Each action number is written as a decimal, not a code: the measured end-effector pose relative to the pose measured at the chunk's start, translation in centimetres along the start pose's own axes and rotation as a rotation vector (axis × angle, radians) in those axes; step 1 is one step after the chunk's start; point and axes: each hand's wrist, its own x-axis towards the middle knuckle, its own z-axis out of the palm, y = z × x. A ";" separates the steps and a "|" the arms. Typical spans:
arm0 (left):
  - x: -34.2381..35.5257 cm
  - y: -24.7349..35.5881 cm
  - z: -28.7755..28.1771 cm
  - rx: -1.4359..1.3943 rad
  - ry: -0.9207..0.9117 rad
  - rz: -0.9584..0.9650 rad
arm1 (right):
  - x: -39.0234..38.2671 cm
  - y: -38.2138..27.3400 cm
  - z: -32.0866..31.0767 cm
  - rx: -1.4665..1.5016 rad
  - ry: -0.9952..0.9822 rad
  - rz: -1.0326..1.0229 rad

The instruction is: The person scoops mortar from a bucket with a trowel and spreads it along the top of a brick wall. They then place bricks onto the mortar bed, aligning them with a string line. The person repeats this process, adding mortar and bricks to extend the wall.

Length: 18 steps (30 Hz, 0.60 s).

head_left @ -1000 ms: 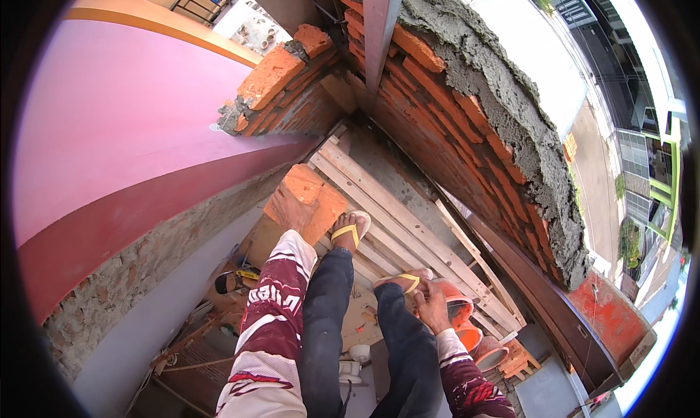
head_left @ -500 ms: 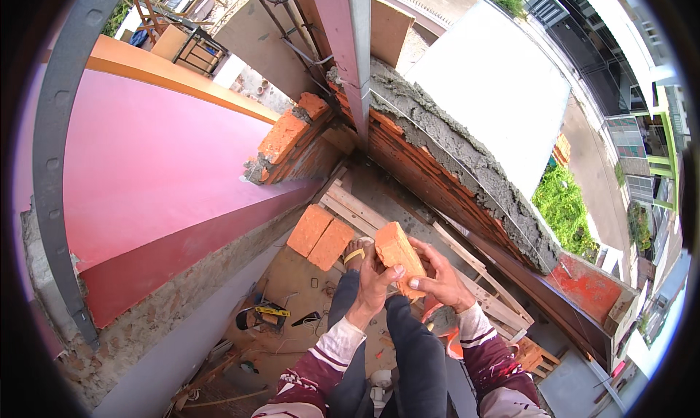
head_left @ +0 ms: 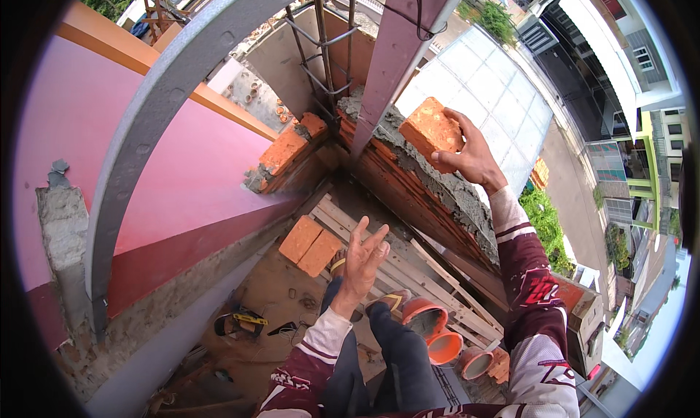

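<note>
My right hand [head_left: 470, 152] grips an orange brick [head_left: 430, 130] from its right side, thumb toward me and fingers over the far edge. It is held at the wet grey mortar [head_left: 445, 188] along the top of the brick wall [head_left: 397, 173]; whether it touches the mortar I cannot tell. My left hand [head_left: 359, 268] is raised in front of me, fingers spread and holding nothing. Two more orange bricks [head_left: 310, 244] lie side by side below, left of my left hand.
A pinkish metal post [head_left: 397, 46] and steel rebar [head_left: 321, 46] rise at the wall's corner. A curved grey metal bar [head_left: 138, 133] crosses the left. Orange buckets [head_left: 445, 347] stand by my feet near wooden planks [head_left: 386, 265]. A yellow-handled tool [head_left: 250, 319] lies below left.
The brick has gone from between both hands, low in front of me, up and right to the wall top in my right hand. My left hand has let go and opened.
</note>
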 end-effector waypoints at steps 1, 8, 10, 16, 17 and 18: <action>-2.2 -2.1 -3.0 0.108 0.090 -0.069 | 1.3 0.7 0.8 -0.035 -0.011 -0.011; -31.5 -13.1 -25.1 0.696 0.814 -0.675 | 6.3 3.5 5.8 -0.080 -0.068 -0.010; -39.2 -15.8 -29.2 0.778 0.910 -0.772 | 6.8 4.0 7.0 -0.122 -0.031 -0.064; -49.8 -21.4 -31.6 0.854 0.915 -0.991 | 8.4 4.7 10.0 0.107 0.010 -0.069; -49.6 -21.6 -31.2 0.690 0.846 -1.144 | 8.8 4.7 10.3 0.111 0.001 -0.081; -49.2 -21.6 -30.5 0.612 0.824 -1.040 | 9.1 4.5 10.5 0.114 -0.008 -0.094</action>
